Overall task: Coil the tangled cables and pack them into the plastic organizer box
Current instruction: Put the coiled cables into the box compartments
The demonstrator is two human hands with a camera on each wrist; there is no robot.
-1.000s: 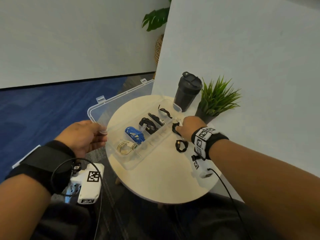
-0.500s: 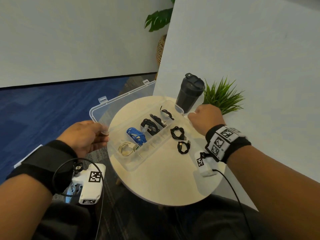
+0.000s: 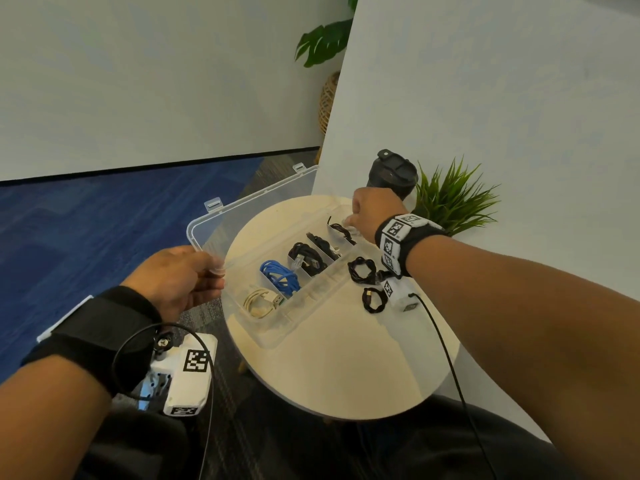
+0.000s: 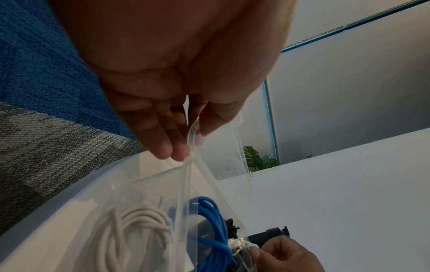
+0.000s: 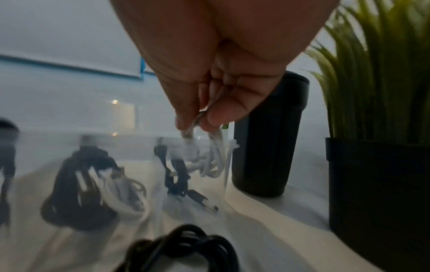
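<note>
The clear plastic organizer box (image 3: 311,306) lies open on the round table, its lid (image 3: 242,216) tipped back. Its compartments hold a white cable (image 3: 261,299), a blue cable (image 3: 280,277) and black cables (image 3: 306,258). My left hand (image 3: 216,271) pinches the box's near-left corner rim (image 4: 194,136) between thumb and fingers. My right hand (image 3: 349,221) hovers over the far end compartment and pinches a thin white cable (image 5: 210,147) that hangs from its fingertips (image 5: 186,121). Two black coils (image 3: 362,268) (image 3: 374,299) lie on the table beside the box.
A black tumbler (image 3: 393,173) and a potted green plant (image 3: 450,199) stand at the table's (image 3: 346,358) far right, close behind my right hand. A white panel rises just beyond them. The lid overhangs the table's left edge above blue carpet.
My right hand has left the black coils on the table, lifted toward the tumbler, then come down over the box's far end. My left hand has kept its hold on the box corner.
</note>
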